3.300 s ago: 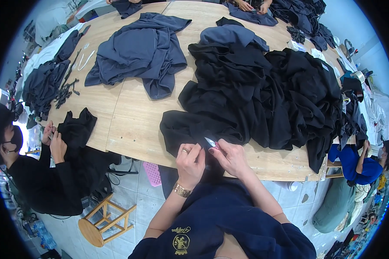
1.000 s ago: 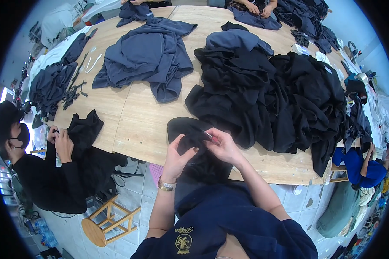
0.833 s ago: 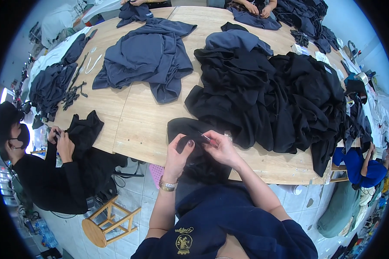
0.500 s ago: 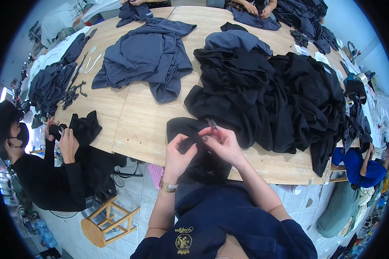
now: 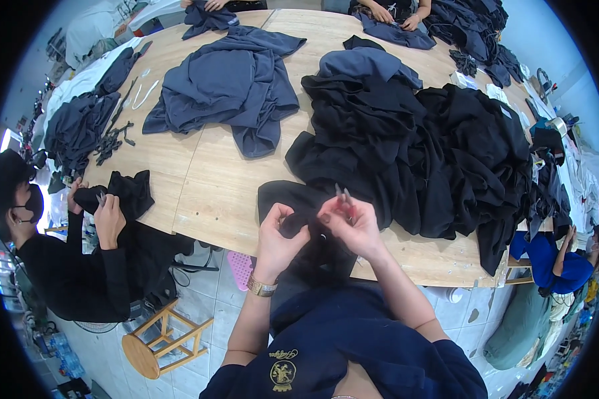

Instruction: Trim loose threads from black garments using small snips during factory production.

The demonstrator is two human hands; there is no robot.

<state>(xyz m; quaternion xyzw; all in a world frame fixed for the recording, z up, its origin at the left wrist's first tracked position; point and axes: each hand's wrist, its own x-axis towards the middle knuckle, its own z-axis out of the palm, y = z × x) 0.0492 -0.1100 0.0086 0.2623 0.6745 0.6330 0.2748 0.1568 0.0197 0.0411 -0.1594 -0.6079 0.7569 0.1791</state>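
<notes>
Over the table's near edge, my left hand [image 5: 279, 243] pinches a fold of a black garment [image 5: 279, 193] between thumb and fingers. The cloth hangs down from the table in front of me. Just to its right, my right hand [image 5: 354, 227] is closed around small thread snips [image 5: 343, 194], with red handles and metal blades that point away from me. Its thumb and forefinger come together near the cloth; whether they hold a thread is too small to tell. Beyond both hands lies a heap of black garments [image 5: 366, 126].
A dark blue-grey garment pile [image 5: 223, 86] lies on the wooden table [image 5: 226, 179]. A co-worker [image 5: 80, 266] at left handles black cloth [image 5: 132, 193]; other people's hands [image 5: 381, 13] work at the far side. A wooden stool [image 5: 143, 346] stands on the floor at left.
My right hand has shifted slightly right, away from my left hand, and the snips are tipped more upright. My left hand keeps its pinch on the black garment.
</notes>
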